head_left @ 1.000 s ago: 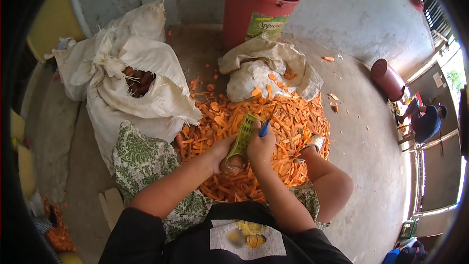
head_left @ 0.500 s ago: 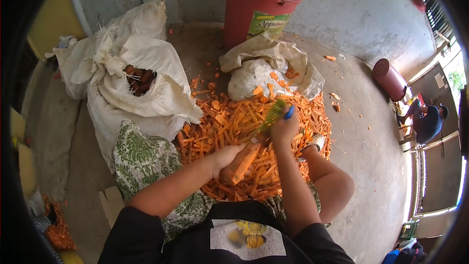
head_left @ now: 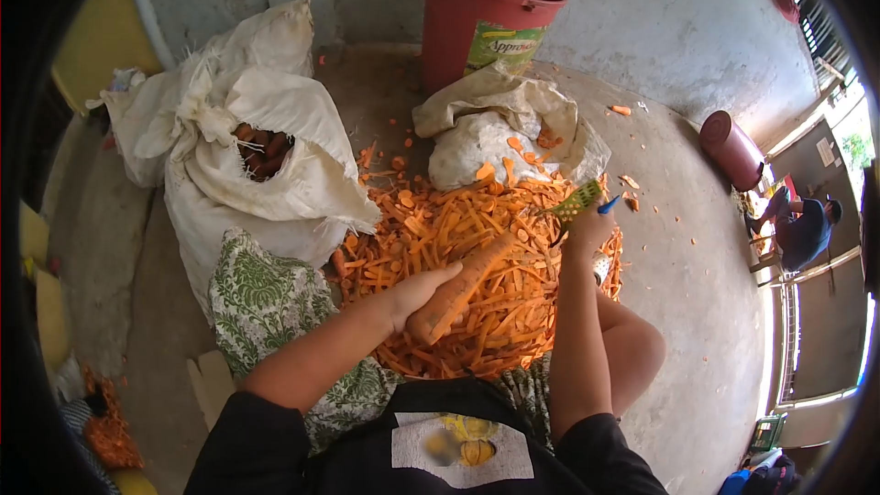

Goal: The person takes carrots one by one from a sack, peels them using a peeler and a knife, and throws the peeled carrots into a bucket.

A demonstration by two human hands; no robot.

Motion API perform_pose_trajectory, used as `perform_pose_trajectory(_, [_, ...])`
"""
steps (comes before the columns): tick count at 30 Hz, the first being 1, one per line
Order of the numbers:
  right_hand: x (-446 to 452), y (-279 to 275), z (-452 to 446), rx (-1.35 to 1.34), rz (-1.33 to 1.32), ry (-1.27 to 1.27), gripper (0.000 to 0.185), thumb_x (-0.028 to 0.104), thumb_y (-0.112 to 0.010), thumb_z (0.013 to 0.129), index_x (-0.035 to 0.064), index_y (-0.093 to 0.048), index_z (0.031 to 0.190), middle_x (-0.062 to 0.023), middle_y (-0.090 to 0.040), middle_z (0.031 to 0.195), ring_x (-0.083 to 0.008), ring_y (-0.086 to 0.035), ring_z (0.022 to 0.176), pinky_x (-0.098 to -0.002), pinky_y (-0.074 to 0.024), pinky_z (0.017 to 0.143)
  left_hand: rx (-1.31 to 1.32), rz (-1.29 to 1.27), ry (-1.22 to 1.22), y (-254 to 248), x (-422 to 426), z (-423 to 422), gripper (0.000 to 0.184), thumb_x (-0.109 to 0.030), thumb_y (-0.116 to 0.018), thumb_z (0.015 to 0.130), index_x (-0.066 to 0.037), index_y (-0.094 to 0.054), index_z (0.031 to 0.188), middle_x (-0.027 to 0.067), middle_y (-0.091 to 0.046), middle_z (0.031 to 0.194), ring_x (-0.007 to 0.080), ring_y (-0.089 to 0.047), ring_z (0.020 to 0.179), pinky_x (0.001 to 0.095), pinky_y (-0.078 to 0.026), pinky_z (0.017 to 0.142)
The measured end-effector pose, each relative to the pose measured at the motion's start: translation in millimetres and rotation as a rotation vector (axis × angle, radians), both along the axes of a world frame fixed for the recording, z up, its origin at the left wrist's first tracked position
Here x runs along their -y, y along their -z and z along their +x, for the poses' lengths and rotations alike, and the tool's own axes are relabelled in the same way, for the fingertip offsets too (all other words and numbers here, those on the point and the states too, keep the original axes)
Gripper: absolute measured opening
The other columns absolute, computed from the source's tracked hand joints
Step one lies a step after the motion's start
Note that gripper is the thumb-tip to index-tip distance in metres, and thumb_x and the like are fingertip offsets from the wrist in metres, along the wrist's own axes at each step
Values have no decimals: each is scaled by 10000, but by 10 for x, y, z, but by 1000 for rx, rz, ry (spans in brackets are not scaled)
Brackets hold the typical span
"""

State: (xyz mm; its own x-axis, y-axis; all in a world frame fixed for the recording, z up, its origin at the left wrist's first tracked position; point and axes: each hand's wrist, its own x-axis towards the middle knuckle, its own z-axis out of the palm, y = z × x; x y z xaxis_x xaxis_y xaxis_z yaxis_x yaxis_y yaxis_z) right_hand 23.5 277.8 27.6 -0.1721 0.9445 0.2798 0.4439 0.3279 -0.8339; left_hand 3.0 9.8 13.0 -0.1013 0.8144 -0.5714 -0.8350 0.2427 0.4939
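A large, partly peeled carrot (head_left: pixel 463 291) is gripped near its thick lower end by my left hand (head_left: pixel 423 297), its narrow end pointing up and to the right. My right hand (head_left: pixel 589 231), apart from the carrot, is closed on a tool with a flat green, yellow-dotted part (head_left: pixel 577 201) and a blue end. Fingers hide much of this tool, so its exact kind is unclear. Under both hands spreads a heap of orange carrot peelings (head_left: pixel 495 330), strips and round slices.
A white sack (head_left: pixel 302 137) at left shows whole carrots (head_left: pixel 266 154) through a hole. Another crumpled sack (head_left: pixel 477 142) lies behind the heap, before a red bucket (head_left: pixel 449 18). Green patterned cloth (head_left: pixel 266 293) covers my leg. A person (head_left: pixel 802 234) sits far right near a fallen container (head_left: pixel 731 151).
My right hand has moved up and to the right with the tool, away from the carrot. The left hand still holds the carrot, more of which now shows.
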Motion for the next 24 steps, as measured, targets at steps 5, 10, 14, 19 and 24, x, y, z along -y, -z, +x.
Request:
perform_pose_trajectory(5, [1114, -64, 102, -203, -324, -562, 262, 219, -445, 888, 0, -488, 751, -68, -482, 570, -145, -451, 512, -307, -365, 483, 33, -13, -223, 177, -74, -35, 388, -391, -328, 906, -51, -486, 1004, 64, -547, 817, 151, -571, 661, 293, -507, 551])
perform_pose_trajectory(10, [1631, -95, 233, -39, -185, -722, 262, 229, -465, 884, -16, -485, 794, -116, -474, 556, -194, -445, 488, -333, -376, 492, 102, 120, -323, 9, -50, -26, 307, -305, -339, 908, -56, -515, 945, 46, -584, 768, 145, -587, 635, 282, -507, 552])
perform_pose_trajectory(14, [1622, -50, 222, -7, -161, -668, 236, 214, -471, 876, -15, -488, 820, -163, -502, 578, -279, -489, 510, -363, -390, 510, 97, 92, -363, -18, -62, -10, 288, -275, -334, 905, -56, -516, 949, 53, -590, 787, 135, -592, 639, 281, -508, 543])
perform_pose_trajectory(19, [1229, 79, 32, 90, 45, -416, 247, 245, -477, 865, 6, -503, 809, -167, -528, 617, -319, -512, 560, -394, -395, 526, 17, 91, -155, 321, -32, -37, 354, -335, -348, 905, -27, -490, 1007, 80, -580, 817, 164, -577, 633, 302, -501, 529])
perform_pose_trajectory(24, [-50, 373, -119, 135, 314, 19, 276, 242, -464, 868, -10, -503, 761, -148, -519, 610, -280, -497, 528, -382, -384, 512, -17, 26, 73, 78, 16, 27, 471, -423, -320, 904, -25, -395, 1143, 114, -519, 887, 182, -557, 701, 309, -488, 514])
